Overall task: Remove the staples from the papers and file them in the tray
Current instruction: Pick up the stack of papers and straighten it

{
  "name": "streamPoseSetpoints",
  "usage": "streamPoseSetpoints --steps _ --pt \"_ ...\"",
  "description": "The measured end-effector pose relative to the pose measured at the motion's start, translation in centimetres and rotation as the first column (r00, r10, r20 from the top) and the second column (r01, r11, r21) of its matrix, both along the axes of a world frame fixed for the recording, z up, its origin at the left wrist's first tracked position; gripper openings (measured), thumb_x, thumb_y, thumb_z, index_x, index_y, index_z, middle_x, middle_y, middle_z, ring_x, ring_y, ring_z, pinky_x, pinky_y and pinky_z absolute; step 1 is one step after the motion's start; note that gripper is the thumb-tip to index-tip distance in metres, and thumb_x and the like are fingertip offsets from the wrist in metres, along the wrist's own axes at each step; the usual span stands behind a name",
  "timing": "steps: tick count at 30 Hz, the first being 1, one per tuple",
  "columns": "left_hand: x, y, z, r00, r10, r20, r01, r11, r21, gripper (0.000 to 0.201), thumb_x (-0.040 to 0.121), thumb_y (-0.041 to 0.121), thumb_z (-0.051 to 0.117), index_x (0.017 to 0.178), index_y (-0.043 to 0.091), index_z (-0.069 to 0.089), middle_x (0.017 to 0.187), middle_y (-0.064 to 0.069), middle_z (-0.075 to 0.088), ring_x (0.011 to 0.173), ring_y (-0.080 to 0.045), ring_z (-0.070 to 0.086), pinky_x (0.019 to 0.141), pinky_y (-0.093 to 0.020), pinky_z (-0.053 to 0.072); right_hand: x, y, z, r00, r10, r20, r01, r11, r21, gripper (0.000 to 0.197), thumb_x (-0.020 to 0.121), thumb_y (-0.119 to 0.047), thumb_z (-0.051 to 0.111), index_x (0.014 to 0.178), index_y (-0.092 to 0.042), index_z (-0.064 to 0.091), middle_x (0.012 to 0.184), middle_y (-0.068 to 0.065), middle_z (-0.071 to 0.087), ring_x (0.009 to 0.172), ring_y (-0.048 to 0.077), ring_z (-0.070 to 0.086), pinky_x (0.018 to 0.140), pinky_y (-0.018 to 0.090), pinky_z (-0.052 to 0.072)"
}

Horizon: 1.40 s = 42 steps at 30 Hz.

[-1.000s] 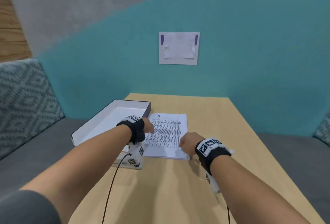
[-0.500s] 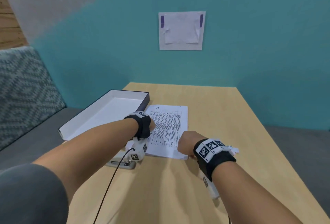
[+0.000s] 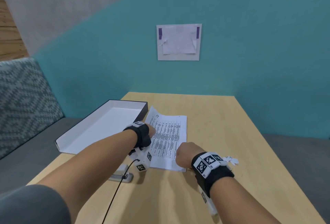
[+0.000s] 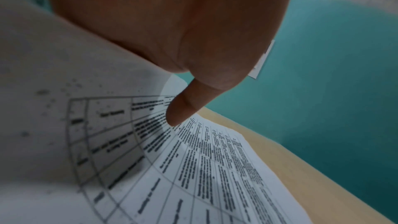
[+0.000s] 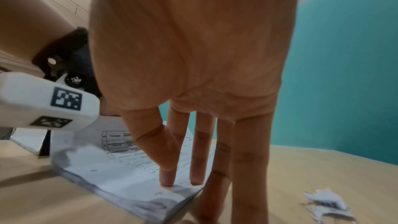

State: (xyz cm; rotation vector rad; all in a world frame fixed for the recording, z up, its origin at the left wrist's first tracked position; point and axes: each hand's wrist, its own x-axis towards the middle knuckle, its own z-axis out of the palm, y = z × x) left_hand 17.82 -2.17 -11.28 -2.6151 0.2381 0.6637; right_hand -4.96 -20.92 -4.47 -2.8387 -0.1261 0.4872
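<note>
Table (image 3: 223, 134): pale wood-look top, smooth, matt, rectangular; fills the lower centre of the head view.

Tray (image 3: 142, 111): shallow rectangular box, dark outer walls, white inside, stiff card by the look; left of centre, touching or just beside the papers' left edge, nothing in it yet.

Papers (image 3: 171, 134): printed stack, white, thin, tables of black text; centre of frame, flat on the table except the top sheet, whose far left corner curls up against the tray wall.

Left hand (image 3: 151, 131): at the stack's left edge; in the left wrist view the thumb (image 4: 183, 111) lies on the raised sheet, the other fingers hidden behind it, so it looks to be pinching that sheet.

Right hand (image 3: 184, 154): fingers (image 5: 168, 173) straight, tips pressing down the near right corner of the stack; nothing held.

Stapler (image 3: 123, 174): grey, long, hard-cased; lower left, below the left wrist.

Paper scraps (image 5: 327, 200): torn, ragged, small; lower right of the right wrist view, on the table.

Risks, as judged: thin paper may tear or crease if lifted against a staple; staples not discernible. Lower sheets could slide should the right fingertips ease off.
</note>
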Motion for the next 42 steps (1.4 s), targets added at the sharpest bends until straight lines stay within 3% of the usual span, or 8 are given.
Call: streamPoseSetpoints --steps 8,14,18,23,28,31,36,42 --pt "-3.4 -0.4 1.9 0.972 0.218 0.084 -0.19 0.947 -0.261 0.004 0.083 0.014 0.055 0.083 0.018 0.052 0.078 0.0 0.055 0.088 -0.03 0.059 0.086 -0.033 0.049 0.0 -0.1 -0.1 1.0 0.005 0.005 -0.005 1.0 0.024 0.017 0.087 -0.008 0.043 0.091 -0.011 0.059 0.076 0.005 0.056 0.069 0.026 0.057 0.062 0.027 0.047" --pt "-10.0 -1.7 8.5 0.851 0.515 0.105 -0.264 0.591 -0.762 0.036 0.095 0.004 0.048 0.13 -0.004 0.056 0.126 -0.023 0.064 0.094 -0.029 0.057 0.087 -0.038 0.05 0.5 -0.4 -0.5 1.0 -0.006 -0.013 0.006 1.0 0.011 0.018 0.089 -0.01 0.044 0.072 -0.011 0.051 0.071 0.003 0.05 0.065 0.023 0.051 0.057 0.025 0.04" --pt "-11.9 -1.3 12.1 0.788 0.612 0.07 -0.115 0.258 -0.959 0.02 0.09 0.001 0.045 0.107 0.006 0.056 0.1 -0.025 0.063 0.089 -0.034 0.06 0.071 -0.032 0.042 0.7 -2.1 0.6 0.996 -0.074 0.04 0.064 0.976 0.207 0.028 0.09 -0.015 0.048 0.101 -0.009 0.073 0.106 0.008 0.07 0.086 0.023 0.061 0.077 0.03 0.054" --pt "-17.0 0.5 16.0 0.876 0.466 -0.127 -0.048 -0.178 -0.983 0.041 0.078 -0.02 0.039 0.108 -0.005 0.063 0.102 -0.043 0.062 0.083 -0.033 0.059 0.072 -0.041 0.045 0.0 -6.1 4.5 0.825 -0.564 0.036 0.28 0.464 0.841 0.079 0.086 -0.034 0.07 0.153 -0.017 0.031 0.154 0.008 0.04 0.134 0.028 0.047 0.107 0.044 0.043" --pt "-25.4 1.2 17.2 0.942 0.263 -0.208 -0.1 -0.374 -0.922 0.048 0.09 -0.022 0.038 0.114 0.007 0.068 0.098 -0.01 0.08 0.091 -0.031 0.073 0.079 -0.044 0.059 -5.0 -7.1 8.0 0.88 -0.436 -0.19 0.202 -0.019 0.979 0.03 0.089 -0.007 0.059 0.12 -0.003 0.059 0.105 0.011 0.064 0.08 0.027 0.061 0.065 0.036 0.054" --pt "-29.4 1.1 16.2 0.942 0.293 -0.163 -0.03 -0.41 -0.912 0.049 0.091 -0.02 0.042 0.115 0.015 0.067 0.103 -0.009 0.079 0.086 -0.021 0.077 0.069 -0.034 0.061 -8.0 -6.2 8.6 0.863 -0.505 -0.017 0.053 0.057 0.997 0.017 0.09 0.003 0.054 0.087 -0.009 0.066 0.085 0.004 0.066 0.068 0.02 0.058 0.058 0.03 0.049" --pt "-33.3 0.0 12.4 0.859 0.493 0.137 0.256 -0.182 -0.949 0.038 0.09 0.009 0.052 0.118 0.033 0.059 0.107 0.014 0.074 0.094 -0.005 0.072 0.081 -0.035 0.058 -12.3 -2.7 6.3 0.608 -0.7 0.374 -0.157 0.355 0.921 0.013 0.092 -0.001 0.048 0.088 -0.004 0.06 0.068 0.006 0.057 0.057 0.012 0.046 0.052 0.024 0.038" --pt "-35.8 -1.0 10.0 0.852 0.52 0.054 0.232 -0.284 -0.931 0.048 0.09 0.001 0.055 0.13 0.028 0.056 0.119 0.007 0.07 0.112 -0.014 0.067 0.099 -0.046 0.054 -15.2 -0.6 3.8 0.567 -0.759 0.319 -0.137 0.295 0.946 0.016 0.093 0.001 0.048 0.085 -0.009 0.057 0.062 -0.002 0.052 0.052 0.008 0.045 0.045 0.015 0.035"
